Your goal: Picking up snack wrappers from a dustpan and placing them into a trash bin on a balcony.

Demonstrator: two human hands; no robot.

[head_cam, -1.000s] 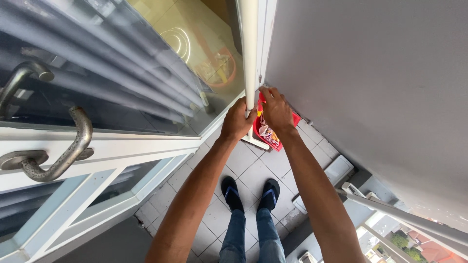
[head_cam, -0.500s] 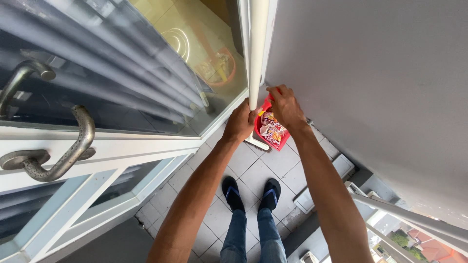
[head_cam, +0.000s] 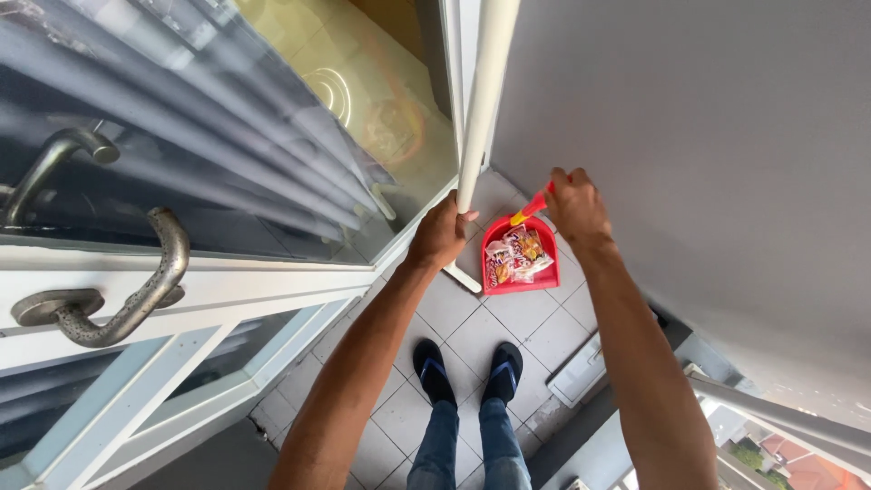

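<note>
Fingers of the left hand are clenched around the white pole, which runs up past the door frame and down to a pale crossbar foot just left of the red dustpan. The right hand is closed on the dustpan's red-and-yellow handle, directly above the pan and close to the grey wall.

By the look of it, the step in hand is lifting or steadying the loaded dustpan while the pole is kept upright. A next move would call for keeping the pan level so that nothing slides out, and for a firm hold on the pole.

Square and shallow, the dustpan is tipped slightly toward the feet and holds a small heap of crumpled snack wrappers. It sits over the grey tiled floor, ahead of the black sandals and right of the glass door.
</note>
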